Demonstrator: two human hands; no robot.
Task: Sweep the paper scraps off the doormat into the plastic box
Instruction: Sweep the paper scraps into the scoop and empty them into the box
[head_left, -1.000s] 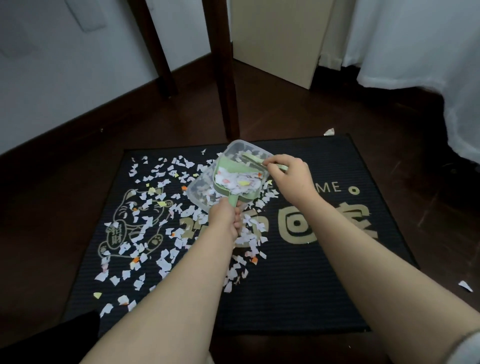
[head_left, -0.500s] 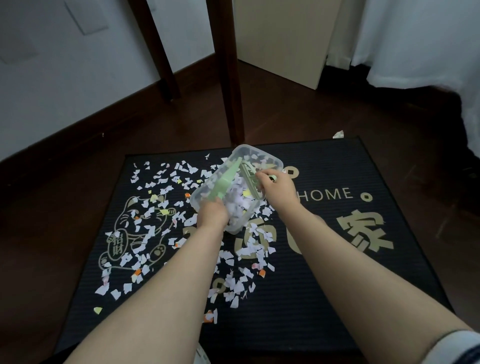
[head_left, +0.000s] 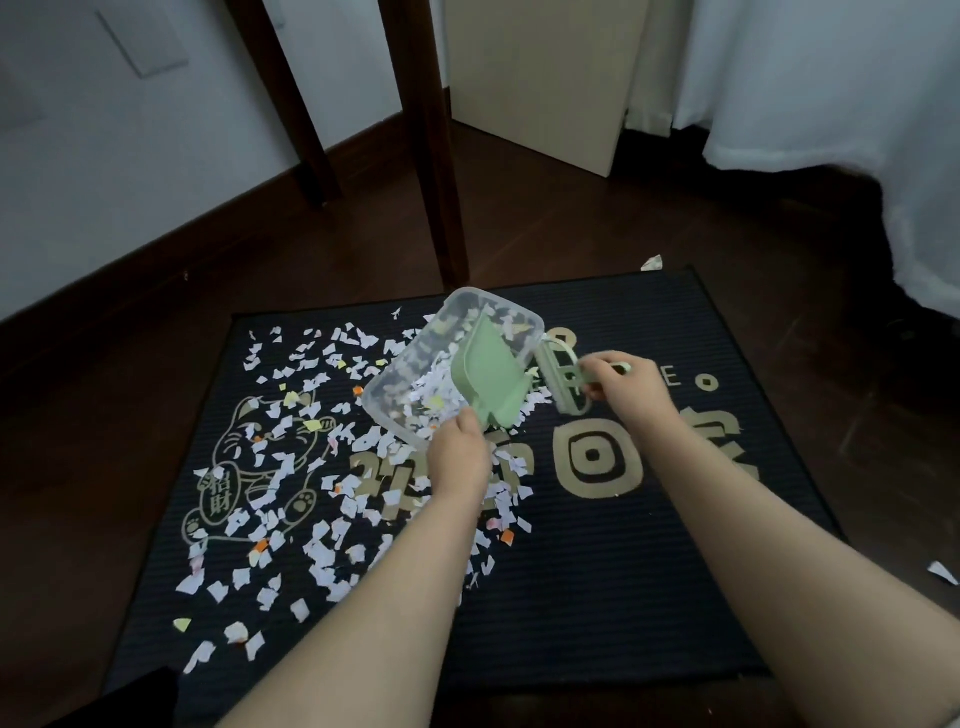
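Observation:
A clear plastic box (head_left: 395, 384) with paper scraps inside sits on the black doormat (head_left: 597, 571). My left hand (head_left: 460, 454) grips the handle of a green dustpan (head_left: 488, 374), which is turned over the box with its underside towards me. My right hand (head_left: 628, 387) grips a small green brush (head_left: 558, 376) just right of the box. White and coloured paper scraps (head_left: 291, 483) lie scattered over the left half of the mat.
Two dark wooden furniture legs (head_left: 431, 156) stand on the dark wood floor behind the mat. A beige board (head_left: 545, 78) leans at the back. White fabric (head_left: 831, 104) hangs at the right. Stray scraps (head_left: 941, 571) lie on the floor at the right.
My left hand has tipped the dustpan over the box, and its scraps have fallen in. My right hand has drawn the brush out of the box to the right.

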